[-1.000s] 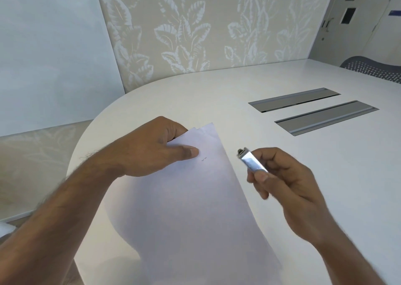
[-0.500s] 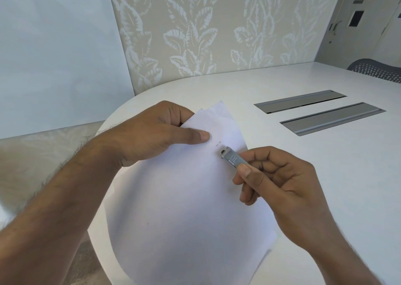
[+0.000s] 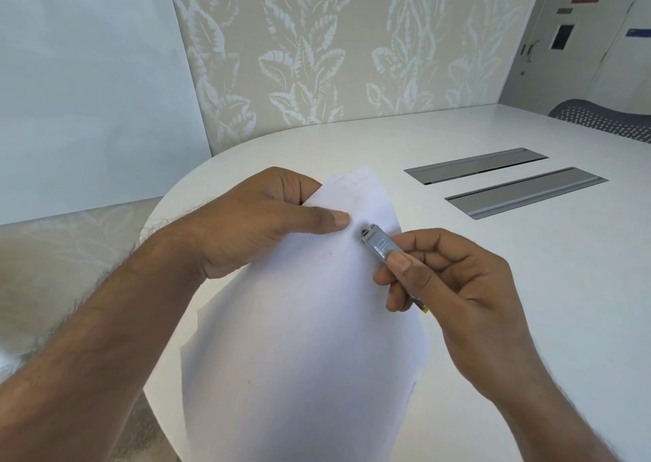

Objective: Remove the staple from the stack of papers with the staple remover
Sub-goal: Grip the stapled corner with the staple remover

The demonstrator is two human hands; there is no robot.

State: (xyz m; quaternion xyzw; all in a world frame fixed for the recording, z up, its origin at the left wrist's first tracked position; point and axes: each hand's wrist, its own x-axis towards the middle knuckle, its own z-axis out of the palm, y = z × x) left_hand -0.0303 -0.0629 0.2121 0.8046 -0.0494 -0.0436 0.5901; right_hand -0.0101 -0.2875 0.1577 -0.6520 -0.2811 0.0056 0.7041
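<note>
Staple not visible, likely under the staple remover [image 3: 378, 245] tip at the top corner of the stack of papers [image 3: 299, 338]. Left hand [image 3: 253, 222] pinches that corner, thumb flat on top. Right hand [image 3: 454, 282] grips the remover, fingers curled.

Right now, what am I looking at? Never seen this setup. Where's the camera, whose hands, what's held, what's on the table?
No robot: a person's two bare hands, filmed by one wide-angle camera on their head, looking down. The left hand pinches the top corner of the stack of papers, thumb on top. The right hand grips the small metal staple remover, its tip at the top sheet near that thumb. The staple itself cannot be seen. Underneath is a white table with two grey slot covers.
</note>
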